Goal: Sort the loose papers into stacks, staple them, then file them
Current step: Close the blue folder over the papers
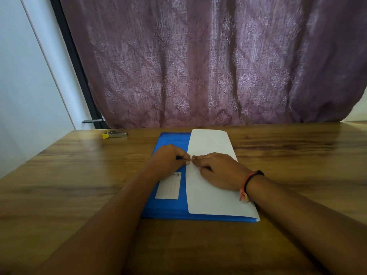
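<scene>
On the blue folder (168, 207) mid-tabletop (79, 175), the papers (210, 187) cover its right half. My left hand (168, 157) pinches their inner edge with curled fingers; my right hand (220, 169) presses them down, gripping nothing. I should keep the edges squared while filing them.

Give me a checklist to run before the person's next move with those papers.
1. Papers lie flat on the blue folder: ok.
2. Sheet edges line up: ok.
3. Left hand and right hand meet at the papers' left edge: ok.
4. What the fingertips pinch there: cannot tell.
5. Papers already stapled: cannot tell.
6. Stapler clear of the hands, far left on the table: ok.
</scene>
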`<state>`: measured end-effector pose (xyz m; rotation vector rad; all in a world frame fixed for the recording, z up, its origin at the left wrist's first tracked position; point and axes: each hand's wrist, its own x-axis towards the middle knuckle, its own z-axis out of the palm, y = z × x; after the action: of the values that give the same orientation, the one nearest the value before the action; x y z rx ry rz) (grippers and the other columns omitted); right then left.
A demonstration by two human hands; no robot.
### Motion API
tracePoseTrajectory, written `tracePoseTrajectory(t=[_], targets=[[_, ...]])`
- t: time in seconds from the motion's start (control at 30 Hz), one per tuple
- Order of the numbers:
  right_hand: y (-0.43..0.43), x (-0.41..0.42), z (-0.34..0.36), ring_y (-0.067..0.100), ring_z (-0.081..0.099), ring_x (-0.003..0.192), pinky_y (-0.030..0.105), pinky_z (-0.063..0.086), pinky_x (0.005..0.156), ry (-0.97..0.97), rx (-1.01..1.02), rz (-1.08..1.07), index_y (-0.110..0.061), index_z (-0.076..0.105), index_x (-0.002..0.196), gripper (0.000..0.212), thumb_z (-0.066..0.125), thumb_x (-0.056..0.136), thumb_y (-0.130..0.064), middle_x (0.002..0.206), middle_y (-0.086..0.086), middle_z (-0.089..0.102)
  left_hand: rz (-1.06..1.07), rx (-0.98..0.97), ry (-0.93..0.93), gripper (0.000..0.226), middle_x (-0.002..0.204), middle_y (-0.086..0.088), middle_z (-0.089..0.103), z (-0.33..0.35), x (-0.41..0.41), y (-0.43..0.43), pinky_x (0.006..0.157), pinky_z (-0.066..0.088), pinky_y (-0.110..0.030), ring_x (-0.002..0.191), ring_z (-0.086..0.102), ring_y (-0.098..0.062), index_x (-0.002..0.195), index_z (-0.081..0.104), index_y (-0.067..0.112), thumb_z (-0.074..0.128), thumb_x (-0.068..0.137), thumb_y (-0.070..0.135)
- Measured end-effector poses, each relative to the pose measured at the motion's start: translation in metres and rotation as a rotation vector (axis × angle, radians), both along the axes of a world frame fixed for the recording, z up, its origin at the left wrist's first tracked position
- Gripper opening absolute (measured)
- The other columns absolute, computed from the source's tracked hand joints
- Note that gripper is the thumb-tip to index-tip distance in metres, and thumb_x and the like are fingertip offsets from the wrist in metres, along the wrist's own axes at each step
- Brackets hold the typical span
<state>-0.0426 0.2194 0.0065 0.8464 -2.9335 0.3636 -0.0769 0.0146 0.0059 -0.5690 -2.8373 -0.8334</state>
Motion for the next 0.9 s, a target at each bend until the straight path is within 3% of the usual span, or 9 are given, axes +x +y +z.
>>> tracePoseTrajectory(t=[0.1, 0.27, 0.4, 0.47, 0.57, 0.63, 0.77, 0.83, 0.9], targets=[[-0.002, 0.000, 0.000, 0.018, 0.047, 0.134, 0.040, 0.039, 0.112, 0.030, 0.021, -0.001, -0.026, 0.050, 0.146, 0.045, 0.037, 0.103, -0.027, 0.151, -0.006, 0.048, -0.022, -0.040, 0.008, 0.019, 0.110, 0.002, 0.076, 0.001, 0.001, 0.000, 0.074, 0.039, -0.001, 0.085, 0.060, 0.001, 0.112, 0.078, 0.016, 0.071, 0.095, 0.020], [-0.004, -0.003, 0.004, 0.021, 0.051, 0.128, 0.042, 0.043, 0.106, 0.035, 0.055, 0.000, -0.027, 0.053, 0.142, 0.044, 0.039, 0.101, -0.027, 0.145, -0.005, 0.055, -0.035, -0.085, 0.030, 0.018, 0.106, 0.005, 0.073, 0.005, 0.003, 0.002, 0.073, 0.040, -0.001, 0.077, 0.054, 0.005, 0.111, 0.078, 0.014, 0.068, 0.096, 0.018], [-0.003, 0.002, 0.001, 0.022, 0.044, 0.137, 0.042, 0.038, 0.113, -0.005, 0.046, -0.010, -0.025, 0.040, 0.151, 0.047, 0.038, 0.104, -0.031, 0.152, 0.000, 0.047, -0.005, -0.145, 0.041, 0.023, 0.122, -0.001, 0.070, 0.010, 0.009, 0.004, 0.102, 0.044, -0.024, 0.107, 0.060, -0.011, 0.117, 0.073, 0.013, 0.068, 0.097, 0.024], [0.003, 0.003, 0.005, 0.025, 0.041, 0.138, 0.042, 0.037, 0.113, 0.044, -0.010, -0.098, -0.019, 0.040, 0.151, 0.052, 0.042, 0.103, -0.039, 0.153, 0.004, 0.044, 0.087, -0.217, 0.031, 0.040, 0.138, -0.003, 0.060, 0.014, 0.010, 0.001, 0.106, 0.036, -0.026, 0.127, 0.053, -0.019, 0.130, 0.064, 0.014, 0.067, 0.096, 0.035], [0.018, 0.000, 0.016, 0.031, 0.058, 0.115, 0.038, 0.049, 0.093, 0.195, -0.071, -0.412, -0.010, 0.060, 0.125, 0.046, 0.048, 0.099, -0.045, 0.127, 0.013, 0.062, 0.309, -0.382, -0.010, 0.062, 0.142, -0.011, 0.056, 0.020, 0.013, -0.013, 0.099, 0.041, -0.031, 0.126, 0.054, -0.025, 0.140, 0.050, 0.009, 0.058, 0.097, 0.054], [0.028, 0.001, 0.022, 0.032, 0.062, 0.106, 0.035, 0.049, 0.086, 0.102, -0.033, -0.564, -0.009, 0.064, 0.116, 0.045, 0.049, 0.097, -0.047, 0.118, 0.013, 0.066, 0.390, -0.326, -0.101, 0.070, 0.145, -0.016, 0.053, 0.025, 0.016, -0.021, 0.095, 0.041, -0.033, 0.129, 0.053, -0.029, 0.144, 0.044, 0.006, 0.058, 0.096, 0.055], [0.036, 0.005, 0.023, 0.028, 0.063, 0.103, 0.033, 0.050, 0.084, -0.109, -0.184, -0.618, -0.007, 0.068, 0.112, 0.042, 0.057, 0.095, -0.043, 0.113, 0.012, 0.068, 0.415, -0.114, -0.211, 0.077, 0.152, -0.015, 0.047, 0.026, 0.017, -0.028, 0.109, 0.038, -0.036, 0.136, 0.047, -0.031, 0.151, 0.039, 0.008, 0.065, 0.094, 0.050], [0.033, 0.002, 0.021, 0.028, 0.065, 0.099, 0.033, 0.051, 0.082, -0.141, -0.283, -0.625, -0.005, 0.069, 0.106, 0.036, 0.062, 0.093, -0.038, 0.108, 0.013, 0.070, 0.442, -0.017, -0.246, 0.071, 0.145, -0.015, 0.054, 0.027, 0.018, -0.025, 0.103, 0.044, -0.037, 0.127, 0.054, -0.031, 0.145, 0.048, 0.007, 0.069, 0.091, 0.049], [0.030, 0.000, 0.022, 0.029, 0.065, 0.103, 0.033, 0.051, 0.085, -0.163, -0.343, -0.648, -0.004, 0.069, 0.107, 0.033, 0.062, 0.093, -0.033, 0.112, 0.014, 0.070, 0.460, 0.112, -0.248, 0.054, 0.129, -0.014, 0.063, 0.030, 0.020, -0.023, 0.086, 0.049, -0.033, 0.108, 0.059, -0.026, 0.128, 0.059, 0.004, 0.072, 0.091, 0.042]])
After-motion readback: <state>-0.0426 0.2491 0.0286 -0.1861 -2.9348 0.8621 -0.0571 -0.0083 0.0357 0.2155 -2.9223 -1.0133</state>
